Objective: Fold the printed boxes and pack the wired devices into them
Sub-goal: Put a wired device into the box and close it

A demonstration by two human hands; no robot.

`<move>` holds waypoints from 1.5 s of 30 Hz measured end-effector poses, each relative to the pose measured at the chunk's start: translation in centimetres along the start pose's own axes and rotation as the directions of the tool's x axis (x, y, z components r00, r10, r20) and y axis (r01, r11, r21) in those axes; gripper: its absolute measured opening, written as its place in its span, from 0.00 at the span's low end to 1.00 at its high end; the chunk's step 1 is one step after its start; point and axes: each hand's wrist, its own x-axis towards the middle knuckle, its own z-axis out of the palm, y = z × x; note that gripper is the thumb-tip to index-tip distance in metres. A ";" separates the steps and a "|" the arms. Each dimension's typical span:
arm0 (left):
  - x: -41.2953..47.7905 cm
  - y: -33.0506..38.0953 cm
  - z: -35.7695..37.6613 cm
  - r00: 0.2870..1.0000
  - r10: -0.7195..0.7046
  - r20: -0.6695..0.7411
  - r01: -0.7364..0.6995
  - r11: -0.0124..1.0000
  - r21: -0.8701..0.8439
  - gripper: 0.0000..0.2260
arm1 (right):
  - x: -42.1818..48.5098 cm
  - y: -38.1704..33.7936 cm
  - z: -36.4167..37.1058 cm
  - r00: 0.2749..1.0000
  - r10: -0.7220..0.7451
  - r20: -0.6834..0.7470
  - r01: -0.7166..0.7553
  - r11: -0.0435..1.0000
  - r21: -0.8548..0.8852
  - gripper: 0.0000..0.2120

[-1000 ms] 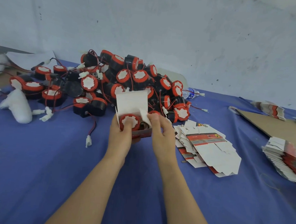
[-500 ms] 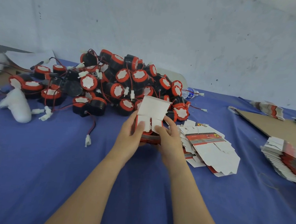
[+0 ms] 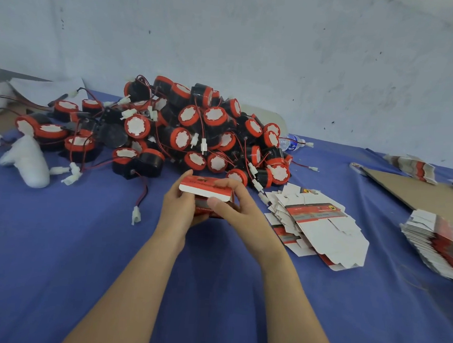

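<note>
Both hands are wrapped round one printed box (image 3: 205, 190), held just in front of the heap of wired devices (image 3: 196, 131), a little above the table (image 3: 52, 266) with its blue cloth. The left hand (image 3: 180, 208) grips the box's left end, fingers curled under it. The right hand (image 3: 240, 212) grips the right end, fingers over the red top and thumb on the front edge by the white tuck flap. The lid is folded down; what is inside the box is hidden.

The heap is a tangle of black drums with red and white faces, red and black wires and white plugs. To the right of the heap lies a fanned stack of flat box blanks (image 3: 320, 226), and farther right of it a second stack (image 3: 440, 245) beside a brown cardboard sheet (image 3: 417, 190). At the heap's left lies a white foam piece (image 3: 30, 163).
</note>
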 end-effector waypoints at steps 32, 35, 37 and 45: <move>-0.3 -1.8 0.8 0.971 0.104 0.217 -0.127 0.987 0.096 0.16 | 0.6 1.0 -0.3 0.938 0.149 -0.312 -0.104 0.982 0.155 0.13; -0.1 -1.8 0.9 0.984 0.015 0.176 -0.020 1.000 0.024 0.24 | 0.6 1.0 -0.6 0.944 0.163 -0.288 -0.102 0.971 0.217 0.21; 0.0 -1.6 0.9 0.989 -0.043 0.140 0.047 0.999 -0.024 0.21 | 0.5 0.9 -0.8 0.963 0.129 -0.238 -0.072 0.970 0.234 0.23; -0.7 -0.8 0.8 0.990 0.092 0.106 -0.097 0.995 0.034 0.13 | 0.4 0.1 -0.2 0.961 0.162 -0.226 -0.110 0.968 0.226 0.18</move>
